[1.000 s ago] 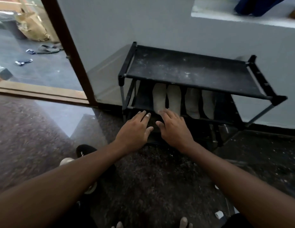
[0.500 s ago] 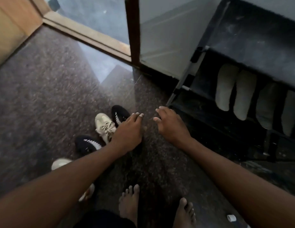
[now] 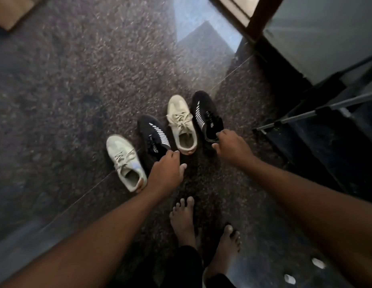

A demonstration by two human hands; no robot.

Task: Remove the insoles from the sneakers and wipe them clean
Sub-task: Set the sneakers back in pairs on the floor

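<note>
Four sneakers stand on the dark speckled floor. A white sneaker (image 3: 124,161) is on the left, then a black striped sneaker (image 3: 154,138), a cream sneaker (image 3: 182,123) and a second black striped sneaker (image 3: 206,116). My left hand (image 3: 166,173) hovers over the heel of the left black sneaker, fingers curled loosely and thumb apart. My right hand (image 3: 232,146) is at the heel of the right black sneaker, with thumb and fingertips either side of the heel rim. Whether it grips the shoe is unclear. No insoles are in sight.
The black shoe rack (image 3: 318,113) stands close on the right, with a brown door frame (image 3: 257,23) behind it. My bare feet (image 3: 183,221) are just below the hands. Two small white bits (image 3: 318,262) lie at the lower right.
The view has swung down and left from the shoe rack to the sneakers. Both hands have come away from the rack's lower shelf and now reach the heels of the two black sneakers.
</note>
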